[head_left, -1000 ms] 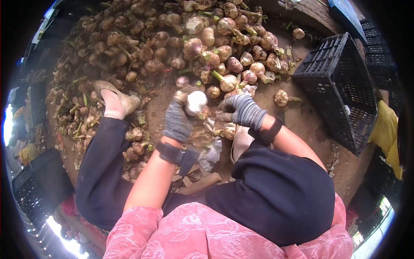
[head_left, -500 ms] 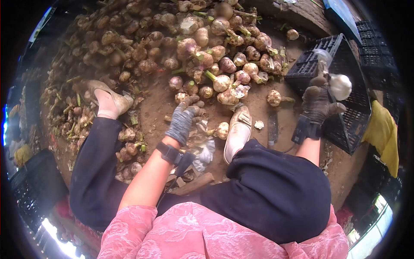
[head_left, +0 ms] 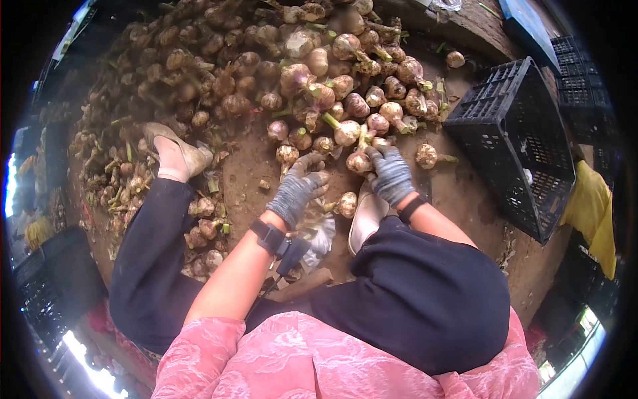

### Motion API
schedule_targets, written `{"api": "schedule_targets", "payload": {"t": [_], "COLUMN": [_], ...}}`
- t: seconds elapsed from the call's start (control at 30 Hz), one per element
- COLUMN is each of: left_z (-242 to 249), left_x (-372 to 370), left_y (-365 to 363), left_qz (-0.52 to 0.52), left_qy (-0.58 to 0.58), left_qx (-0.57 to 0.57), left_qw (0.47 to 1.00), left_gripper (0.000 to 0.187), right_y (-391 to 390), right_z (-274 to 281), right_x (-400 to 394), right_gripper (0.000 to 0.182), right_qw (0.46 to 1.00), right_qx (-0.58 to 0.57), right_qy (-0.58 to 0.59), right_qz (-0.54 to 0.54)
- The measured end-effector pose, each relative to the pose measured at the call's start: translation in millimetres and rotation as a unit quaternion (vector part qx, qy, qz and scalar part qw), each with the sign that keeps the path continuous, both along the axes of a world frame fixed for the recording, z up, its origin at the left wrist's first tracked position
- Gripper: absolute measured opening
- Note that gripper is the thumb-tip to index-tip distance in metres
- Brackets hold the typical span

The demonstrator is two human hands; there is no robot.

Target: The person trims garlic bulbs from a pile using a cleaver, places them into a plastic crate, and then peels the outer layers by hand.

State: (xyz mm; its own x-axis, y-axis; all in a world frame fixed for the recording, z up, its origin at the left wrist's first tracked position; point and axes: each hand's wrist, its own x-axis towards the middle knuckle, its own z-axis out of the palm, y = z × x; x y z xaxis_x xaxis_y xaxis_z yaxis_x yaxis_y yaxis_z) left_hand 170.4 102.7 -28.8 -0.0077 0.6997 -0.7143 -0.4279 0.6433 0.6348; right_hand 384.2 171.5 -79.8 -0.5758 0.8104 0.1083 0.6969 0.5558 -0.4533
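Note:
My left hand [head_left: 298, 187], in a grey glove, hovers low over the dirt floor beside a small garlic bulb [head_left: 287, 155]; its fingers are apart and nothing shows in them. To its right, my right hand [head_left: 391, 174], also gloved, has its fingers and thumb against the right side of a brownish garlic bulb [head_left: 359, 163] with a stem. That bulb lies at the near edge of a large heap of garlic [head_left: 246, 66]. Another bulb [head_left: 346, 205] rests between the hands, nearer my body.
A black plastic crate [head_left: 475, 143] lies tilted at the right, with something white [head_left: 528, 176] inside. Beside it hangs a yellow cloth [head_left: 591, 213]. Pale shoes [head_left: 365, 216] are on the floor near the heap. White plastic [head_left: 321, 236] lies between the legs.
My right hand has come back from the crate to the heap's edge; the white bulb near it is now out of the hand. My left hand has barely moved, and the view has shifted slightly.

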Motion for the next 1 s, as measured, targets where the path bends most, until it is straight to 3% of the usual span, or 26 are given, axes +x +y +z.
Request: {"api": "schedule_targets", "payload": {"t": [0.03, 0.13, 0.17, 0.2, 0.27, 0.3, 0.33, 0.4, 0.47, 0.5, 0.53, 0.6, 0.63, 0.67, 0.73, 0.87, 0.93, 1.0], "left_z": [-1, 14, 3, 13, 10, 9, 7, 3, 1, 16, 25, 34, 31, 30, 31, 32, 30, 34], "left_x": [-3, 12, 12, 15, 14, 12, 10, 6, 5, 5, 4, 1, -2, -3, -3, -7, -11, -14], "left_y": [2, 4, 5, 8, 12, 9, 6, 3, 6, 7, 9, 11, 10, 11, 11, 12, 13, 14], "left_qz": [-0.025, -0.009, -0.045, -0.066, -0.116, -0.114, -0.094, -0.074, -0.122, -0.137, -0.14, -0.19, -0.177, -0.176, -0.139, -0.12, -0.106, -0.122], "left_qy": [-0.036, -0.086, -0.164, -0.165, -0.092, -0.09, -0.022, 0.047, 0.227, 0.337, 0.335, 0.496, 0.448, 0.447, 0.352, 0.215, 0.113, 0.121], "left_qx": [0.011, 0.002, 0.03, 0.039, 0.088, 0.088, 0.149, 0.209, 0.225, 0.285, 0.285, 0.306, 0.306, 0.306, 0.303, 0.266, 0.256, 0.248], "left_qw": [0.999, 0.996, 0.985, 0.983, 0.985, 0.985, 0.984, 0.974, 0.94, 0.887, 0.887, 0.79, 0.821, 0.822, 0.874, 0.932, 0.954, 0.953], "left_gripper": [0.065, 0.074, 0.079, 0.075, 0.077, 0.077, 0.078, 0.079, 0.088, 0.076, 0.076, 0.079, 0.08, 0.08, 0.078, 0.079, 0.081, 0.083], "right_y": [-7, -13, -12, -13, -2, 3, 11, 27, 26, 16, 17, 23, 24, 25, 27, 32, 35, 39], "right_z": [7, 27, 33, 38, 61, 59, 57, 63, 75, 79, 80, 82, 77, 77, 84, 89, 93, 85], "right_x": [3, 0, -4, -10, -20, -22, -25, -30, -45, -60, -60, -62, -61, -60, -59, -54, -53, -49], "right_gripper": [0.044, 0.052, 0.057, 0.058, 0.057, 0.055, 0.053, 0.046, 0.048, 0.053, 0.053, 0.055, 0.053, 0.053, 0.049, 0.044, 0.042, 0.041], "right_qw": [0.998, 0.984, 0.978, 0.97, 0.949, 0.896, 0.8, 0.766, 0.818, 0.788, 0.787, 0.836, 0.789, 0.789, 0.724, 0.752, 0.709, 0.725], "right_qx": [-0.058, -0.02, -0.016, -0.037, -0.108, -0.292, -0.463, -0.522, -0.505, -0.494, -0.494, -0.459, -0.521, -0.522, -0.586, -0.575, -0.619, -0.609], "right_qy": [0.025, 0.171, 0.199, 0.223, 0.257, 0.327, 0.381, 0.37, 0.27, 0.363, 0.364, 0.299, 0.325, 0.324, 0.364, 0.323, 0.339, 0.321], "right_qz": [-0.023, 0.036, 0.066, 0.084, 0.148, 0.074, -0.004, -0.066, -0.055, -0.056, -0.06, -0.022, -0.028, -0.029, -0.019, -0.002, -0.001, 0.018]}}
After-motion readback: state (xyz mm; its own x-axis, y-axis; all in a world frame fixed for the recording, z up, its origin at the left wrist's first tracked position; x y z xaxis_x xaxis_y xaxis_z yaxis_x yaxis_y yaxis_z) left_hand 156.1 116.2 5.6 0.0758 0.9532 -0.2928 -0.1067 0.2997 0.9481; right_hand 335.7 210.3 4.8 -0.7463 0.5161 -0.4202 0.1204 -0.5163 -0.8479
